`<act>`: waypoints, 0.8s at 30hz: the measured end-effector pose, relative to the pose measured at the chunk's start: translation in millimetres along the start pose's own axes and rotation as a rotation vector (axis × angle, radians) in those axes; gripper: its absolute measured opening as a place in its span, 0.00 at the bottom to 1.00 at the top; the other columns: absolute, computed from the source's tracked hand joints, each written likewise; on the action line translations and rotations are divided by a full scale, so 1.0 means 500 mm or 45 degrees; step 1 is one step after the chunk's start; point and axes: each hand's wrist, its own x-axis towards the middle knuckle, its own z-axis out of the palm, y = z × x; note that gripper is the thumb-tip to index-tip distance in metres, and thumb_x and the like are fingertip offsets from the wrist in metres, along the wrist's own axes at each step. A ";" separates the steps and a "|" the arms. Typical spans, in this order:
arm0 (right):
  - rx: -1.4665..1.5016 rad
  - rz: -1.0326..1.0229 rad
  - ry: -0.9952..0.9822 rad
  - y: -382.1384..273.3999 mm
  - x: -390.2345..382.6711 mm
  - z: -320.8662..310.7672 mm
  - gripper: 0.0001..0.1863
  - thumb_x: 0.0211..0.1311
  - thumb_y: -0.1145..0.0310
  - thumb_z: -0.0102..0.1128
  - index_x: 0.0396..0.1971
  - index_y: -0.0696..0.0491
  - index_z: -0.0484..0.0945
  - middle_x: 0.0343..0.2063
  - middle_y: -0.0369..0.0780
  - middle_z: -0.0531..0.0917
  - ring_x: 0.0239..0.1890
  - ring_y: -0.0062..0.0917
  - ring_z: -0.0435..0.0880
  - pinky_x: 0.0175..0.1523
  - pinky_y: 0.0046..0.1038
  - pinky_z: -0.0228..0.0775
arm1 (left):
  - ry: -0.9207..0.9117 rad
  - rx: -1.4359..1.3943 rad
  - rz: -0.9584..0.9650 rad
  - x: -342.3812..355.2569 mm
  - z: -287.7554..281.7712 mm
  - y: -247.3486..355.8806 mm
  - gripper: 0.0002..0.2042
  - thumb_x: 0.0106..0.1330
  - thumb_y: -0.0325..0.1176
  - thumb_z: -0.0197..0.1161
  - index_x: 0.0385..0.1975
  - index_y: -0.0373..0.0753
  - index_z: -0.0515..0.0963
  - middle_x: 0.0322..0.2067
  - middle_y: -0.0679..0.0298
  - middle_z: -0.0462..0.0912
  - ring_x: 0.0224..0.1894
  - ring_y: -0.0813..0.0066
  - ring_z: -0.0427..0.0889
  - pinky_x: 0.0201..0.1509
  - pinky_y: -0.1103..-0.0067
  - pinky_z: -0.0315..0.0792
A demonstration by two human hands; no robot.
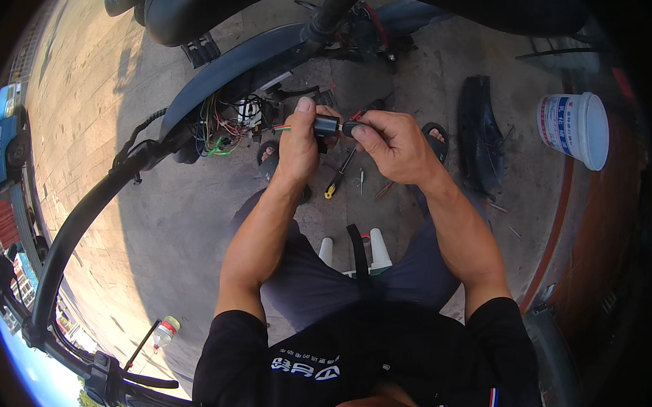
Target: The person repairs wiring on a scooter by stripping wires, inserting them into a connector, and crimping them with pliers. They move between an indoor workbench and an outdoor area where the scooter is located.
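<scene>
My left hand (298, 146) is closed around a black cylindrical ignition lock (327, 125), its thumb lying along the side. Thin coloured wires (281, 128) come out of the lock's left end. From the right, my right hand (401, 143) pinches the black head of a key (350, 127) between thumb and forefinger. The key meets the lock's right end; how deep it sits I cannot tell. Left of my hands, a tangle of coloured wires (217, 131) hangs out of the dark body of a two-wheeler (233, 75).
On the ground below my hands lie a yellow-handled screwdriver (331, 187) and several small tools. A black curved fender-like part (481, 133) and a white bucket (585, 132) stand to the right. The handlebar (74, 230) curves along the left. A plastic bottle (166, 328) is at lower left.
</scene>
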 end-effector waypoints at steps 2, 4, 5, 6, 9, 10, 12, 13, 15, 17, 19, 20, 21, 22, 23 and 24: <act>0.035 0.007 -0.037 0.001 -0.004 0.003 0.11 0.62 0.67 0.59 0.24 0.59 0.76 0.17 0.41 0.73 0.18 0.30 0.72 0.26 0.28 0.62 | 0.005 0.075 0.080 -0.008 -0.003 0.001 0.32 0.72 0.55 0.37 0.20 0.33 0.76 0.19 0.64 0.75 0.21 0.79 0.68 0.27 0.81 0.61; -0.085 -0.178 -0.054 0.006 0.005 0.008 0.10 0.63 0.67 0.58 0.27 0.58 0.77 0.17 0.40 0.74 0.19 0.27 0.74 0.27 0.26 0.64 | 0.027 0.130 0.153 -0.010 -0.008 0.002 0.31 0.72 0.54 0.37 0.20 0.32 0.76 0.20 0.63 0.76 0.21 0.79 0.67 0.27 0.81 0.61; -0.209 -0.343 0.055 0.009 0.011 0.015 0.09 0.62 0.68 0.58 0.27 0.58 0.77 0.17 0.40 0.74 0.19 0.29 0.73 0.27 0.26 0.64 | 0.056 0.160 0.147 -0.010 -0.010 0.002 0.30 0.72 0.52 0.37 0.19 0.33 0.74 0.20 0.61 0.76 0.20 0.78 0.67 0.26 0.80 0.61; -0.337 -0.509 0.160 0.012 0.019 0.023 0.09 0.62 0.68 0.59 0.27 0.58 0.77 0.17 0.40 0.74 0.19 0.30 0.73 0.26 0.26 0.64 | 0.075 0.078 0.067 -0.009 -0.011 0.000 0.30 0.72 0.52 0.37 0.18 0.34 0.73 0.21 0.60 0.75 0.22 0.77 0.67 0.27 0.79 0.61; -0.521 -0.683 0.291 0.014 0.025 0.033 0.09 0.61 0.68 0.60 0.25 0.58 0.76 0.17 0.41 0.74 0.18 0.34 0.71 0.26 0.26 0.63 | 0.103 -0.215 -0.061 0.001 -0.008 -0.006 0.29 0.73 0.49 0.38 0.18 0.33 0.73 0.21 0.59 0.76 0.20 0.76 0.67 0.25 0.78 0.63; -0.538 -0.703 0.312 0.013 0.024 0.032 0.09 0.60 0.69 0.60 0.25 0.58 0.76 0.17 0.41 0.74 0.18 0.35 0.70 0.25 0.26 0.63 | 0.074 -0.230 -0.053 0.001 -0.006 -0.008 0.29 0.73 0.49 0.38 0.18 0.33 0.73 0.21 0.59 0.76 0.20 0.76 0.68 0.25 0.78 0.63; -0.345 -0.469 0.180 0.006 0.010 0.024 0.09 0.60 0.69 0.60 0.25 0.58 0.76 0.17 0.41 0.73 0.18 0.34 0.70 0.25 0.27 0.62 | 0.014 -0.253 -0.037 -0.001 -0.004 -0.009 0.28 0.72 0.50 0.38 0.17 0.33 0.72 0.21 0.58 0.76 0.20 0.76 0.68 0.26 0.78 0.63; -0.242 -0.358 0.121 0.003 0.004 0.021 0.09 0.60 0.69 0.60 0.25 0.59 0.76 0.17 0.41 0.73 0.18 0.33 0.70 0.24 0.27 0.62 | 0.012 -0.230 -0.009 -0.003 -0.003 -0.009 0.28 0.72 0.50 0.39 0.17 0.33 0.72 0.21 0.58 0.76 0.21 0.76 0.68 0.26 0.78 0.63; -0.037 -0.115 0.010 0.000 -0.004 0.018 0.09 0.60 0.69 0.60 0.26 0.59 0.76 0.16 0.40 0.73 0.17 0.29 0.70 0.24 0.27 0.61 | 0.005 -0.187 0.043 -0.008 -0.001 -0.009 0.28 0.72 0.50 0.39 0.17 0.33 0.72 0.22 0.57 0.75 0.21 0.76 0.68 0.27 0.78 0.63; 0.007 -0.117 0.026 0.002 -0.004 0.020 0.09 0.61 0.68 0.60 0.26 0.59 0.76 0.16 0.39 0.73 0.17 0.24 0.70 0.23 0.26 0.61 | -0.011 -0.152 0.100 -0.007 -0.003 -0.008 0.29 0.72 0.51 0.40 0.17 0.33 0.72 0.23 0.57 0.75 0.22 0.75 0.68 0.27 0.78 0.63; -0.109 -0.359 0.167 0.008 0.007 0.032 0.10 0.63 0.68 0.58 0.26 0.59 0.76 0.15 0.38 0.73 0.18 0.19 0.70 0.22 0.24 0.60 | 0.001 -0.042 0.095 -0.009 -0.004 -0.007 0.30 0.69 0.59 0.39 0.20 0.36 0.70 0.24 0.59 0.72 0.25 0.73 0.66 0.29 0.77 0.62; -0.118 -0.358 0.195 0.011 0.009 0.034 0.11 0.64 0.67 0.58 0.26 0.59 0.76 0.16 0.37 0.74 0.18 0.17 0.70 0.23 0.24 0.60 | -0.010 -0.128 0.067 -0.009 -0.002 -0.007 0.31 0.69 0.61 0.38 0.21 0.36 0.70 0.25 0.59 0.73 0.25 0.73 0.66 0.29 0.77 0.62; -0.127 -0.358 0.221 0.013 0.011 0.035 0.11 0.65 0.66 0.57 0.26 0.59 0.77 0.16 0.36 0.74 0.19 0.16 0.70 0.23 0.23 0.61 | -0.007 -0.204 0.047 -0.010 0.000 -0.008 0.31 0.68 0.62 0.38 0.23 0.36 0.71 0.25 0.60 0.73 0.25 0.73 0.66 0.29 0.77 0.62; -0.138 -0.361 0.246 0.015 0.011 0.035 0.12 0.65 0.65 0.56 0.26 0.58 0.77 0.16 0.36 0.75 0.20 0.14 0.70 0.23 0.22 0.61 | -0.017 -0.265 0.034 -0.010 0.002 -0.009 0.32 0.68 0.63 0.38 0.24 0.36 0.71 0.26 0.60 0.74 0.25 0.73 0.66 0.29 0.77 0.61; -0.004 -0.270 0.244 0.017 0.011 0.032 0.12 0.65 0.66 0.56 0.27 0.59 0.77 0.16 0.37 0.76 0.19 0.14 0.71 0.23 0.23 0.62 | -0.016 -0.371 -0.015 -0.010 0.003 -0.008 0.32 0.68 0.64 0.38 0.26 0.36 0.72 0.27 0.59 0.75 0.25 0.73 0.66 0.29 0.77 0.61; 0.129 -0.177 0.243 0.019 0.010 0.027 0.12 0.65 0.66 0.56 0.27 0.59 0.78 0.15 0.38 0.76 0.18 0.15 0.72 0.23 0.24 0.63 | -0.028 -0.463 -0.060 -0.011 0.003 -0.007 0.33 0.67 0.65 0.38 0.28 0.36 0.72 0.29 0.59 0.76 0.25 0.74 0.66 0.29 0.77 0.61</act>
